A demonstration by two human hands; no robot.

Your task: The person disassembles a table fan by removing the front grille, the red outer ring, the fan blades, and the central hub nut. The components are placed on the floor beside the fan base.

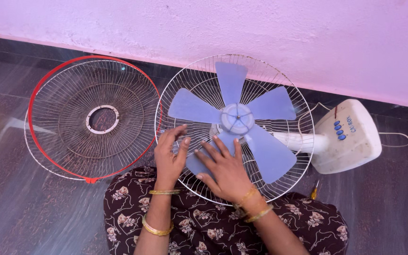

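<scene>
Pressing down flat, left hand [169,156] and right hand [225,171] spread open fingers across the blue fan blade [204,159], gripping nothing, steadying it inside the rear wire guard [289,94].

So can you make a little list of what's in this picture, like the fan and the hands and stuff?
left hand: flat on the rear wire guard, beside the blue blades
right hand: spread over one blade
fan: lying on the floor, front cover off
fan base: white, with blue buttons
loose grille: red-rimmed, on the left
screwdriver: near the base
</scene>
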